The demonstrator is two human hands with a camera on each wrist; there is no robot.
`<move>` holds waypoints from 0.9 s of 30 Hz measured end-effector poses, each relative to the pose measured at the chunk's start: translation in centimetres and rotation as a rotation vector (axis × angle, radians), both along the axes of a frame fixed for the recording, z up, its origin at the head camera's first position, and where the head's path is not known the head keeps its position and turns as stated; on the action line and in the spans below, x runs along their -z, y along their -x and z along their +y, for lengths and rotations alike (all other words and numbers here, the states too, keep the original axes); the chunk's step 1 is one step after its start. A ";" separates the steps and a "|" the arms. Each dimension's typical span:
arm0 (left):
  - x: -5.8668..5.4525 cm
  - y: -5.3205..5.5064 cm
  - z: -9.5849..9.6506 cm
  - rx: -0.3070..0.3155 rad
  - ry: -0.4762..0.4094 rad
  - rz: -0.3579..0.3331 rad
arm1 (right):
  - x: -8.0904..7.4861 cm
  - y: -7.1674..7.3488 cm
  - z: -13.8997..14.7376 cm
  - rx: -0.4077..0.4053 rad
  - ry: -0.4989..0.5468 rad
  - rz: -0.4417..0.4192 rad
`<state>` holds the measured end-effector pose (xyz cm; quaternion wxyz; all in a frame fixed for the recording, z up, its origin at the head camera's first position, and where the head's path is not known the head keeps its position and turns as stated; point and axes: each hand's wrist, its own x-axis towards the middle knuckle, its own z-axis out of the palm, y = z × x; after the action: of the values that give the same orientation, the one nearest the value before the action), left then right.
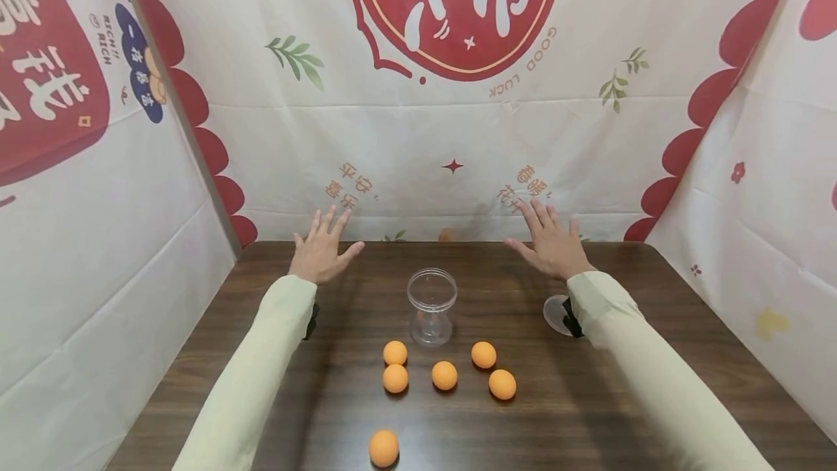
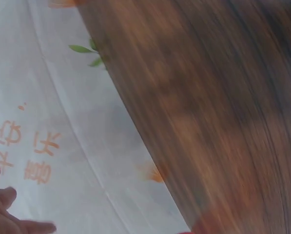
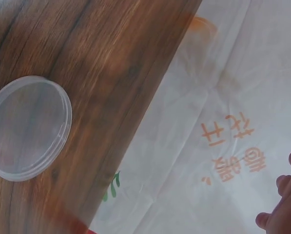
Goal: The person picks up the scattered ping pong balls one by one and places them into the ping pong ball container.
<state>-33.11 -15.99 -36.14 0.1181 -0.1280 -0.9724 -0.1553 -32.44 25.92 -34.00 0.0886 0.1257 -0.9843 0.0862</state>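
My left hand [image 1: 320, 249] is held up over the far left of the table, fingers spread and holding nothing. On the other side my right hand [image 1: 552, 244] is raised the same way, its palm turned toward the back cloth. Between them and nearer to me stands a clear plastic jar [image 1: 432, 307], upright and without its lid. A round clear lid [image 3: 30, 129] lies flat on the wood under my right wrist, partly covered by the wrist strap in the head view. Several orange balls, such as the one by the jar [image 1: 445, 376], sit in front of it.
One orange ball [image 1: 383, 448] lies apart, close to the table's near side. The dark wooden table [image 1: 523, 435] meets a printed white cloth [image 1: 405, 137] at its far edge. Cloth walls also rise at the left [image 1: 98, 296] and right [image 1: 752, 238].
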 end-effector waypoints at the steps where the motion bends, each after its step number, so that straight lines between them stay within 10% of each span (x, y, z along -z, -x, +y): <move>1: -0.1 -0.1 0.0 0.013 -0.013 0.007 | -0.1 -0.2 0.0 -0.006 0.004 -0.001; 11: -0.1 -0.4 1.3 0.161 -0.127 0.069 | 0.0 -2.0 -1.1 -0.067 0.050 0.010; 27: 0.1 -1.6 6.2 0.390 -0.293 -0.227 | 3.6 -6.4 -2.2 -0.141 0.107 0.009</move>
<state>-31.51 -9.81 -36.26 -0.0064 -0.2763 -0.9035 -0.3276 -26.05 23.71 -37.64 0.0934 0.1900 -0.9667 0.1439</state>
